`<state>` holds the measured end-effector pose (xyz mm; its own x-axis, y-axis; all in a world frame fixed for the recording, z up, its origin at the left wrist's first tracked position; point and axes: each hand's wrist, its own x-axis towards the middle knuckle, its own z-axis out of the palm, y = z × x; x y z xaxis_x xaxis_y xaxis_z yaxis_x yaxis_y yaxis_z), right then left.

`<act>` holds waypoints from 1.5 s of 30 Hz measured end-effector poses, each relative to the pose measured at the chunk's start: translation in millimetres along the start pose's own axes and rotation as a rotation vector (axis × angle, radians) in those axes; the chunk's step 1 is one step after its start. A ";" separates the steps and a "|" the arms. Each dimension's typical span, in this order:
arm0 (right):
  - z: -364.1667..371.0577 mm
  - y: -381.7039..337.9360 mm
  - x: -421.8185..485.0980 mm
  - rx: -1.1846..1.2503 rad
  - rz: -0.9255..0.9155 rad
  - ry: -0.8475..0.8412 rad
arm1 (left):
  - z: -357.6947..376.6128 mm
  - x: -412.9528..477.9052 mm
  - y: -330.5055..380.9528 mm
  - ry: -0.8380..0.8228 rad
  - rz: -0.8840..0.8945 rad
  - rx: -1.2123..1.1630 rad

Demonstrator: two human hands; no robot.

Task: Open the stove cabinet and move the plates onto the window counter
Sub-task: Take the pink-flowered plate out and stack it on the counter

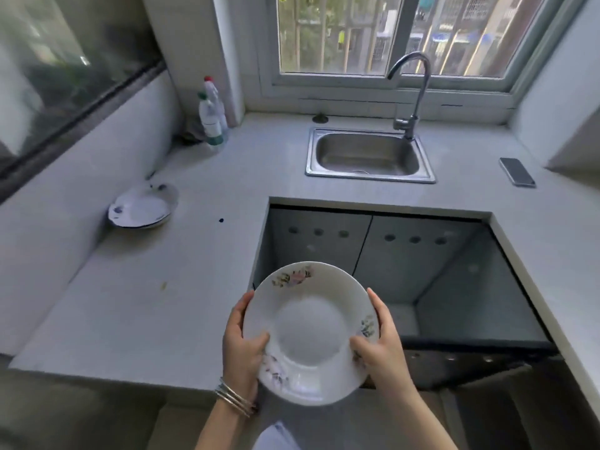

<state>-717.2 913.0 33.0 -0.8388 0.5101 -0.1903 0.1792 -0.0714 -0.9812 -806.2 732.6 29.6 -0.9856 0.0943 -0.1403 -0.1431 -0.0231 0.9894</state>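
Item: round white ceramic plate with floral rim, held level before the recess in the bench. Left hand and right hand, fingers clasping opposite rims. Likely rigid, glazed-slick, breakable; rim grip suits. Stacked white plates lie on the bench by the left-hand window.

The person's forearms are showing bare, with no sleeves reaching the wrists. The left hand is wearing a stack of thin silver bangles at the wrist. The right hand is wearing nothing, no ring or band showing.
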 end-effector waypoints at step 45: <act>482.6 -15.5 468.9 -0.634 -0.257 -0.868 | -213.0 455.2 -24.3 0.969 -0.029 0.240</act>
<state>-1361.4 739.6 -56.2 -0.9201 -0.3459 -0.1838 -0.0297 0.5296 -0.8478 -1270.5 564.1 -66.0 -0.6454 -0.7633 -0.0277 -0.2520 0.1785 0.9511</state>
